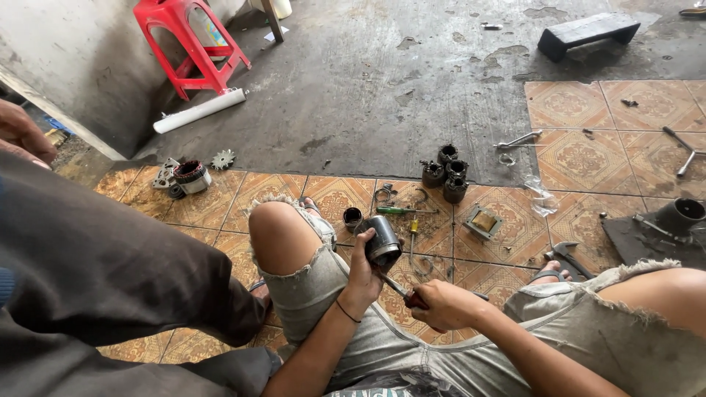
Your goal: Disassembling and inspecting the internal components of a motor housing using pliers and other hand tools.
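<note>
My left hand (362, 270) grips a short metal cylinder housing (384, 241), held above my lap between my knees. My right hand (443, 305) is closed on the dark red handle of a screwdriver (401, 290). Its shaft points up and left, and the tip meets the lower edge of the cylinder. Both hands are close together over the patterned floor tiles.
On the tiles lie a green-handled screwdriver (397, 210), a small black cup (352, 217), dark cylindrical parts (446, 173), a square metal part (483, 222) and a hammer (565, 255). Another person's leg in dark trousers (110, 272) fills the left. A red stool (193, 44) stands far left.
</note>
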